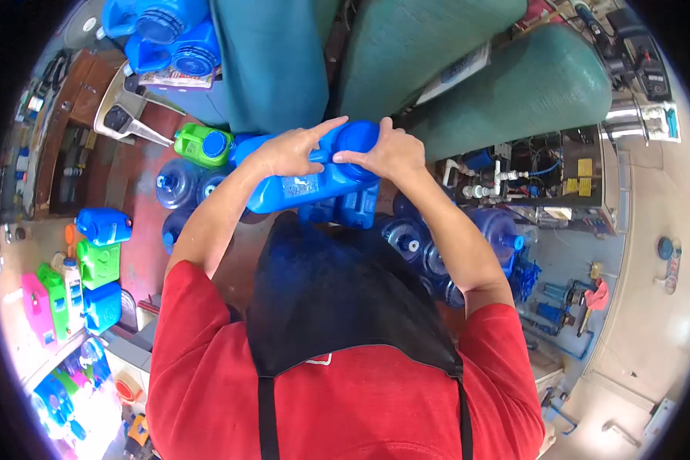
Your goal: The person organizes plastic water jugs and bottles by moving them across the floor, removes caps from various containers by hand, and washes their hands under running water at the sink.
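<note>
A blue plastic water jug (272,198) lies crosswise in front of my apron, with a label on its upper side. My left hand (286,155) is closed at the jug's handle, its index finger stretched toward the cap. At the jug's right end, my right hand (399,156) grips the wide blue screw cap (356,136), thumb on the near side and fingers round the far side. Whether the cap is tight or loose cannot be seen. Left of the jug stands a green jug (202,144) with a blue cap.
Tall green tanks (514,100) rise just beyond my hands. Round clear-blue water bottles (178,184) stand on the floor at both sides. More blue jugs (194,50) sit at the upper left. A cabinet with white pipe fittings (498,178) is at right.
</note>
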Demonstrator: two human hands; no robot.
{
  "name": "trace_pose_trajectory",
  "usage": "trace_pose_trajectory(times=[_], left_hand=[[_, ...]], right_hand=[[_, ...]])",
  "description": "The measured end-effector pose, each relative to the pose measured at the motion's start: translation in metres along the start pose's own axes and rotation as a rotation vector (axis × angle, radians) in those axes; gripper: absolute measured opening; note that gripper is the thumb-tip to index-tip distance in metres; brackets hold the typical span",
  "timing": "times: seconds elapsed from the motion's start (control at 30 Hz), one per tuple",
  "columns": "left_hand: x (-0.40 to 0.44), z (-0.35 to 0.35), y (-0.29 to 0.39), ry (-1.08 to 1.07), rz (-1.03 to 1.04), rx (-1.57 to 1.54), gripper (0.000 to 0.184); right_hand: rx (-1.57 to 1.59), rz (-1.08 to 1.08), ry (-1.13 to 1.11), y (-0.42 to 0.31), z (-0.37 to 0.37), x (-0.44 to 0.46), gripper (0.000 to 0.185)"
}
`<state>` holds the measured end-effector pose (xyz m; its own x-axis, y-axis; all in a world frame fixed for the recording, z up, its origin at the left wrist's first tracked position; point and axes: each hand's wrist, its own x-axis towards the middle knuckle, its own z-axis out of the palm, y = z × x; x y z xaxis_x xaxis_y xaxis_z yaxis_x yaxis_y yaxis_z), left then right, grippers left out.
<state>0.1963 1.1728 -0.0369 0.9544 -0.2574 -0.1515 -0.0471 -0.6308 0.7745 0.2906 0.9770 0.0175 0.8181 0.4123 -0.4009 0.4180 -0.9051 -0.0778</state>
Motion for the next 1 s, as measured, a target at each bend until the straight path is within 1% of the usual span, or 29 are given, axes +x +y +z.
trace_pose_trajectory(times=[0.03,0.07,0.1,0.13,0.17,0.2,0.23,0.27,0.3,0.33,0.37,0.4,0.47,0.5,0.57,0.6,0.67,0.73,0.8,0.87,0.9,0.93,1.0], left_hand=[[-0.001,0.004,0.002,0.02,0.031,-0.008,0.1],[-0.002,0.007,0.003,-0.006,0.045,-0.004,0.1],[-0.002,0.008,0.002,0.001,0.005,-0.013,0.099],[-0.003,0.011,0.001,0.006,-0.035,-0.02,0.097],[-0.007,0.017,0.0,0.142,0.08,-0.021,0.092],[-0.011,0.021,-0.001,0.107,0.095,-0.016,0.092],[-0.015,0.022,-0.004,0.143,0.091,-0.06,0.089],[-0.019,0.024,-0.004,0.18,0.086,-0.105,0.087],[-0.024,0.026,-0.002,0.148,0.099,-0.099,0.087],[-0.031,0.028,0.001,0.164,0.001,-0.089,0.082],[-0.037,0.032,0.005,0.181,-0.101,-0.076,0.078],[-0.042,0.036,0.01,0.151,-0.094,-0.068,0.078],[-0.05,0.042,0.019,0.201,-0.217,-0.052,0.07],[-0.054,0.044,0.024,0.166,-0.213,-0.041,0.07],[-0.061,0.048,0.033,0.186,-0.316,0.126,0.063],[-0.064,0.052,0.032,0.154,-0.314,0.137,0.063],[-0.069,0.058,0.032,0.25,-0.168,0.205,0.062],[-0.073,0.059,0.051,0.197,-0.458,0.057,0.061],[-0.087,0.069,0.043,0.193,-0.458,0.054,0.062],[-0.095,0.075,0.05,0.264,-0.64,-0.129,0.063],[-0.104,0.079,0.043,0.274,-0.619,-0.136,0.065],[-0.108,0.083,0.043,0.272,-0.623,-0.13,0.065],[-0.109,0.095,0.046,0.351,-0.566,-0.219,0.072]], right_hand=[[0.044,0.022,-0.032,0.0,0.001,0.001,0.122],[0.091,0.048,-0.061,0.003,0.003,0.001,0.127],[0.167,0.054,0.01,0.009,0.006,0.001,0.12],[0.183,0.083,0.012,0.022,0.015,0.007,0.12],[0.354,0.049,0.148,0.039,0.028,0.016,0.114],[0.523,0.019,0.289,0.057,0.042,0.022,0.108],[0.667,0.02,0.304,0.073,0.048,0.02,0.095],[0.684,0.05,0.313,0.092,0.061,0.021,0.095],[0.719,0.077,0.24,0.114,0.083,0.023,0.091],[0.756,0.103,0.165,0.135,0.109,0.027,0.088],[0.788,0.124,0.058,0.158,0.151,0.035,0.085],[0.821,0.139,-0.049,0.176,0.188,0.044,0.082],[0.83,0.265,-0.263,0.187,0.23,0.037,0.081],[0.858,0.289,-0.267,0.192,0.256,0.043,0.081],[0.796,0.226,-0.47,0.191,0.32,0.058,0.079],[0.823,0.244,-0.478,0.186,0.347,0.062,0.079],[0.895,0.356,-0.349,0.174,0.392,0.07,0.082],[0.925,0.413,-0.323,0.16,0.428,0.082,0.083],[0.948,0.461,-0.299,0.151,0.461,0.096,0.085],[0.994,0.448,-0.394,0.146,0.482,0.113,0.089],[0.986,0.473,-0.353,0.141,0.486,0.115,0.09],[0.992,0.472,-0.358,0.139,0.495,0.118,0.09],[0.943,0.538,-0.305,0.138,0.509,0.124,0.083]])
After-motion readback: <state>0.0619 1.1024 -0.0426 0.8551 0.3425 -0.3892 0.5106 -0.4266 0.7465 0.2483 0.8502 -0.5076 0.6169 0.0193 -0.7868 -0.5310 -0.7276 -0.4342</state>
